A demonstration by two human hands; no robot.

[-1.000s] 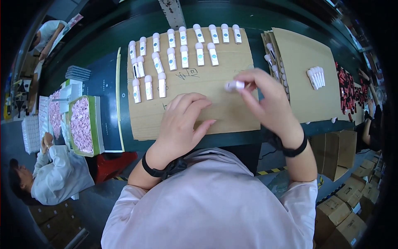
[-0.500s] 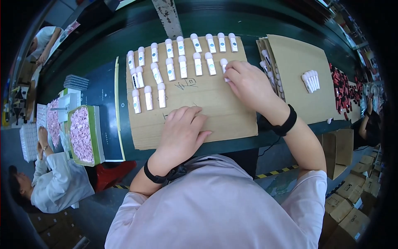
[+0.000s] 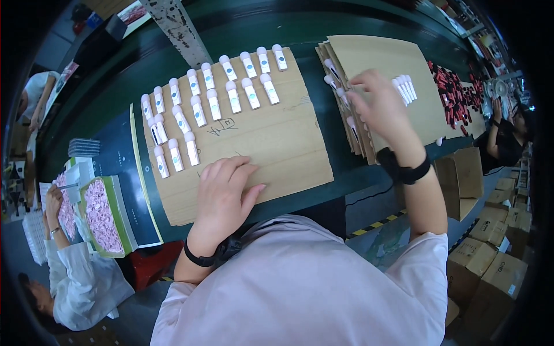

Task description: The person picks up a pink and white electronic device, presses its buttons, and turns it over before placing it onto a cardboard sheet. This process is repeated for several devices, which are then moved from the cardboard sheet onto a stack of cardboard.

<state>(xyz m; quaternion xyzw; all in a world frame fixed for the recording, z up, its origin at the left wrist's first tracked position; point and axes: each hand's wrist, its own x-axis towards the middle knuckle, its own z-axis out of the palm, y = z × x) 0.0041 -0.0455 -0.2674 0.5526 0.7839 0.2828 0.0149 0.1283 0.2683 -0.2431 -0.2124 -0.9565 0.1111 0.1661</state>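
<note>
My left hand (image 3: 226,193) lies flat, fingers spread and holding nothing, on the near edge of the cardboard sheet (image 3: 277,144), where rows of small white capped pieces (image 3: 213,101) lie along the far side. My right hand (image 3: 378,106) hovers over the stack of cardboard sheets (image 3: 346,115) beside it, fingers curled; whether they pinch anything I cannot tell. A cluster of white pieces (image 3: 404,87) lies just past my fingertips.

Bright even light, dark fisheye rim, perhaps slight blur
</note>
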